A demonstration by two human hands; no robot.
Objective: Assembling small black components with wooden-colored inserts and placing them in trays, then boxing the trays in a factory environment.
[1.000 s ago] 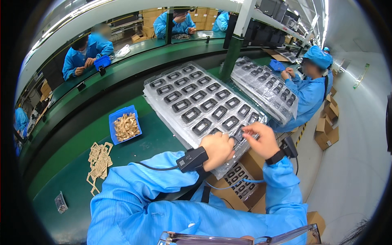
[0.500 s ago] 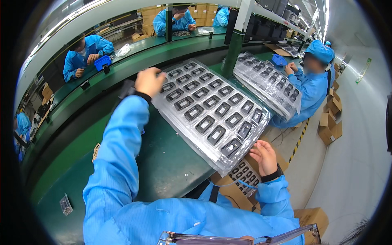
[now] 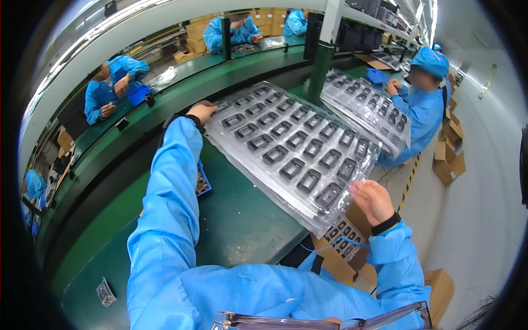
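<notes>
A clear plastic tray (image 3: 250,170) holding several black rectangular frames (image 3: 281,129) in rows lies across the green workbench, its right end reaching past the bench edge. At the tray's far left corner is my left hand (image 3: 202,111), its fingers closed on the rim. My right hand (image 3: 374,201) pinches the thin plastic at the near right edge, thumb and fingertips together. Loose clear film hangs along the tray's near border. Beneath my right hand, an open cardboard box (image 3: 336,263) contains another tray of black parts (image 3: 345,237).
A green post (image 3: 320,71) stands just behind the tray. Beyond it lies a second filled tray (image 3: 366,104), beside a seated co-worker (image 3: 423,104). A blue bin (image 3: 203,179) sits by my left forearm. A small clear packet (image 3: 105,292) rests at the bench's left. Other workers sit across the conveyor.
The tray has shifted right, and both hands have moved with its edges. My left fingers have closed at its corner. The blue bin by my left arm shows more now.
</notes>
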